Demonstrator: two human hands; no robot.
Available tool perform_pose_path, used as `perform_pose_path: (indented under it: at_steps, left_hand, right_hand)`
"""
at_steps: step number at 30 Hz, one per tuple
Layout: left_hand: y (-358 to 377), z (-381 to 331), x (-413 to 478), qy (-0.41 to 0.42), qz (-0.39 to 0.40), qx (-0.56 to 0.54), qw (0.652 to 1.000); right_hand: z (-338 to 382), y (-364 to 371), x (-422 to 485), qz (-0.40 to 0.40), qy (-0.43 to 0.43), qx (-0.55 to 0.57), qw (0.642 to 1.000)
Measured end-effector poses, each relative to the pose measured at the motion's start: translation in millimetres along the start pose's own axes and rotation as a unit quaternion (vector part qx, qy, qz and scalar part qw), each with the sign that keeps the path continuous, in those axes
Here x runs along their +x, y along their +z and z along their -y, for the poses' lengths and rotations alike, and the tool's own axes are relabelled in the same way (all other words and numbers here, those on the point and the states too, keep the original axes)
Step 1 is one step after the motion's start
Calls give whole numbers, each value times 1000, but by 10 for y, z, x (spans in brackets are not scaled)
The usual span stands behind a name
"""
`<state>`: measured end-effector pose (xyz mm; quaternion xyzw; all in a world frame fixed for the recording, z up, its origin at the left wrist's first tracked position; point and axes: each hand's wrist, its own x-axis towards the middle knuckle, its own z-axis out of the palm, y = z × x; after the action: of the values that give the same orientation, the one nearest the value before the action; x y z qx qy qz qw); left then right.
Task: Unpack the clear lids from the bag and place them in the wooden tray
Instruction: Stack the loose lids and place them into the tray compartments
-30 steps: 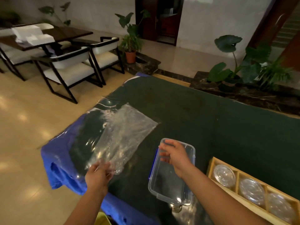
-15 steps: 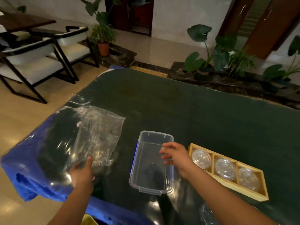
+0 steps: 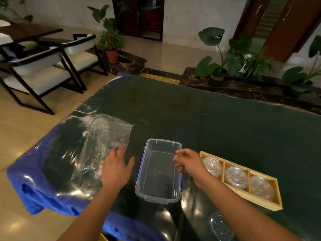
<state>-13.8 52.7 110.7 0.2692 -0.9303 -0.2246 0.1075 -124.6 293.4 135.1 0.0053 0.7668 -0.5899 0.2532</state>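
A flat clear plastic bag (image 3: 107, 136) lies on the left part of the dark green table. My left hand (image 3: 117, 168) hovers just right of the bag's near end, fingers spread, holding nothing. My right hand (image 3: 190, 163) has its fingers at the right rim of an empty clear plastic box (image 3: 159, 186), loosely curled and apart. The wooden tray (image 3: 273, 205) lies to the right, with a clear domed lid (image 3: 212, 166) in each of its three compartments. Another clear lid (image 3: 221, 227) lies on the table near the front edge, below the tray.
A blue cloth (image 3: 34, 185) under clear sheeting hangs over the table's left and front edges. Chairs (image 3: 40, 72) and a dark table stand on the floor to the left. Potted plants (image 3: 218, 66) line a stone ledge behind the table.
My left hand has let go of the bag and moved right toward the box. The bag now lies flat. My right hand stays at the box's right rim.
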Motion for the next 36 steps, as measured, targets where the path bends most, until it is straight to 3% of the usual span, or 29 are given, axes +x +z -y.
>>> perform_pose_path:
  at_steps: [7, 14, 23, 28, 36]
  left_hand:
    - [162, -393, -142, 109, 46, 81, 990]
    - [388, -984, -430, 165, 91, -3, 982]
    - [823, -1570, -919, 245, 191, -55, 949]
    - [1214, -1702, -1240, 249, 282, -26, 926]
    - [1718, -1927, -1626, 239, 379, 29, 893]
  right_hand:
    - [-86, -402, -248, -45, -107, -208, 971]
    - [-208, -958, -631, -119, -124, -266, 948]
    - [-756, -1677, -1128, -208, -59, -191, 958]
    - [-1205, -1953, -1402, -225, 13, -165, 960]
    - [-1916, -2377, -1845, -278, 147, -205, 927]
